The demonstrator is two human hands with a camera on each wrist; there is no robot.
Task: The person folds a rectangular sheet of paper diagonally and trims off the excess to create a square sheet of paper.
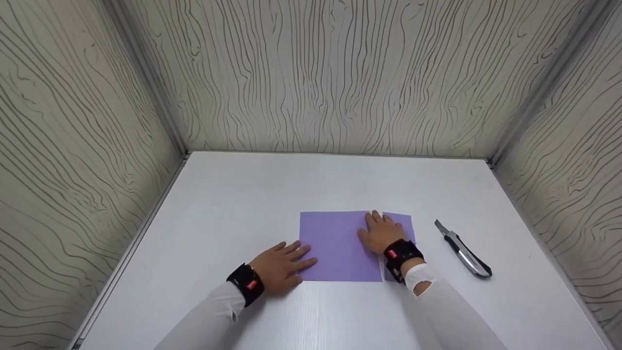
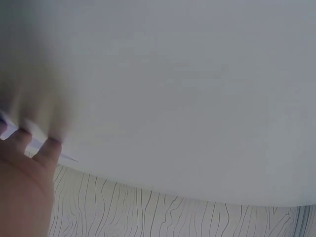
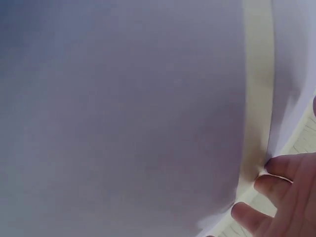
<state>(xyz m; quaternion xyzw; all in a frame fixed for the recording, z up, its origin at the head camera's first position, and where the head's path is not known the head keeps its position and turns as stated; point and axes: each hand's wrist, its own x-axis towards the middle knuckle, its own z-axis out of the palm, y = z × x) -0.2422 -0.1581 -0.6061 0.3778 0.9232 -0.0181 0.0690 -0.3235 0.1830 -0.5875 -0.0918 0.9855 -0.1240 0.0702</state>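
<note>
A large purple sheet of paper (image 1: 335, 248) lies flat on the white table, with a narrower purple strip (image 1: 398, 217) to its right across a thin gap. My left hand (image 1: 279, 267) rests with spread fingers on the large sheet's left edge. Over the gap lies my right hand (image 1: 384, 236), its fingers extended near the top edges of both pieces. In the right wrist view, the fingertips (image 3: 247, 215) touch down around the pale gap. The left wrist view shows the left fingers (image 2: 48, 150) at a sliver of purple paper. The right hand and wrist hide part of the strip.
A utility knife (image 1: 464, 255) with its blade out lies to the right of the paper, blade pointing away. The white tabletop (image 1: 233, 194) is bounded by wood-grain patterned panels (image 1: 320, 78) at the back and both sides.
</note>
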